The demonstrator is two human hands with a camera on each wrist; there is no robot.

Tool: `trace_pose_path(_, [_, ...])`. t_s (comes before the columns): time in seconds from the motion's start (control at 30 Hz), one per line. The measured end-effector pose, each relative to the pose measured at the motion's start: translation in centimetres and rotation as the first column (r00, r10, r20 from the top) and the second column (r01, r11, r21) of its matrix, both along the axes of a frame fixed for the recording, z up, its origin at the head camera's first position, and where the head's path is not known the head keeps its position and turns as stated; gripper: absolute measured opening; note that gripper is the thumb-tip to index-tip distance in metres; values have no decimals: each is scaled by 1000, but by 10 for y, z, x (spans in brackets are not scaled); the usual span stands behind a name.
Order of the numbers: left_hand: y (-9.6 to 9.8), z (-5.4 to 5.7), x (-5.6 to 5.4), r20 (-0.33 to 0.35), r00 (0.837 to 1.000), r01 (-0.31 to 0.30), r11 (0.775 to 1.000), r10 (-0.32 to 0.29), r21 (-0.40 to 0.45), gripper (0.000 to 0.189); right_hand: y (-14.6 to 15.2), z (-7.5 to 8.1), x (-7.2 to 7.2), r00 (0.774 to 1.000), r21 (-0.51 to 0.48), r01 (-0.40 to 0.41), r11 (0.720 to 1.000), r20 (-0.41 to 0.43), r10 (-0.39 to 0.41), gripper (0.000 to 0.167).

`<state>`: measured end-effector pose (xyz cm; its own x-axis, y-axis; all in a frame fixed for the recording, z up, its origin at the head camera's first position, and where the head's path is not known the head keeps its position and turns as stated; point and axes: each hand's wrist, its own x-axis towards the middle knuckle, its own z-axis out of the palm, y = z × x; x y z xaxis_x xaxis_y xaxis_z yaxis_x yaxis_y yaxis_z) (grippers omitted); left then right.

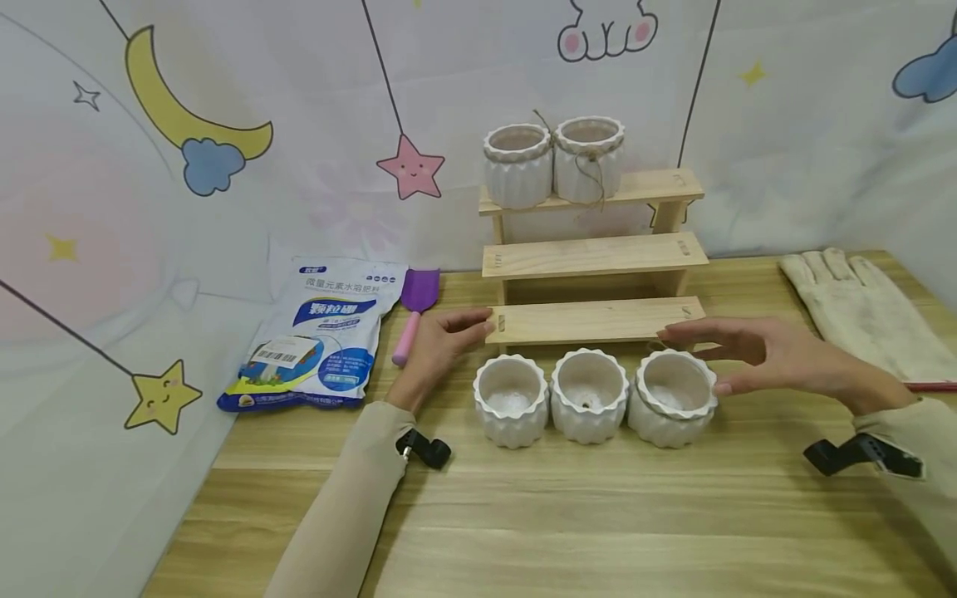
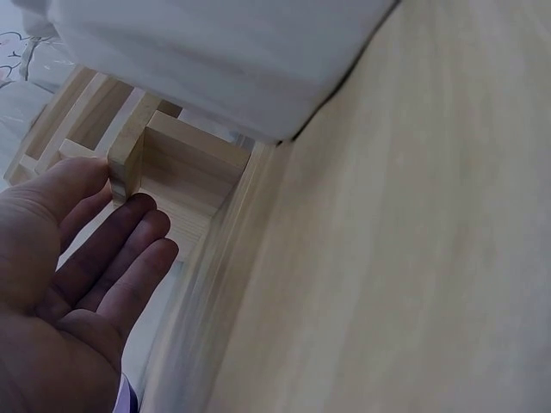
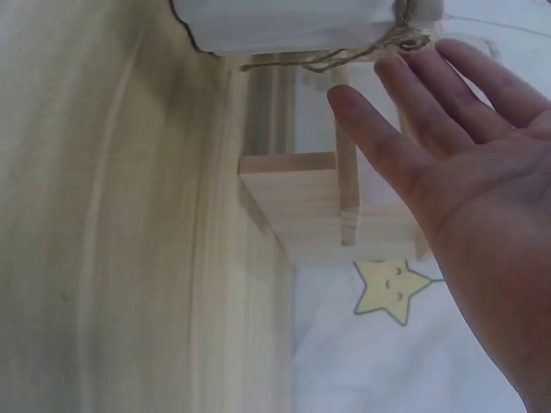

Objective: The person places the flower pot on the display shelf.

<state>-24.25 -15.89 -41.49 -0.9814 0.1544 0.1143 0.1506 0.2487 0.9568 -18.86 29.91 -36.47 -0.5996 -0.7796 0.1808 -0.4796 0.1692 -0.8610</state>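
Note:
A three-step wooden stand [image 1: 594, 257] sits at the back of the wooden table [image 1: 568, 515]. Two white ribbed pots [image 1: 553, 162] stand on its top step. Three more white ribbed pots [image 1: 591, 394] stand in a row in front of its lowest step. My left hand [image 1: 441, 336] is open, its fingertips at the left end of the lowest step [image 2: 129, 163]. My right hand [image 1: 736, 353] is open with straight fingers, beside the right pot [image 1: 673, 397] and near the step's right end [image 3: 344, 206]. The twine on that pot [image 3: 344, 52] shows in the right wrist view.
A blue and white fertiliser bag [image 1: 317, 336] lies at the left, with a purple trowel with a pink handle [image 1: 414, 311] beside it. A pale work glove [image 1: 867, 311] lies at the right, a red stick [image 1: 930, 386] by it. Wall sheets with moon and stars stand behind.

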Motion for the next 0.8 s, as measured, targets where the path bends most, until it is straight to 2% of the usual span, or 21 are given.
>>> trace_pose_path(0.2, [0,0,0,9,1000,-7,1000,8,-2,31,1,-5,2,1000,54,13,998,-27,-12,80])
trace_pose_path(0.6, [0,2,0,7,1000,1,1000,-1,-8,30,-6,-8,7,988,148,124,981,-106,-109,90])
trace_pose_path(0.8, [0,2,1,8,1000,1,1000,-1,-4,31,-9,-9,8,988,121,114,986,-121,-99,91])
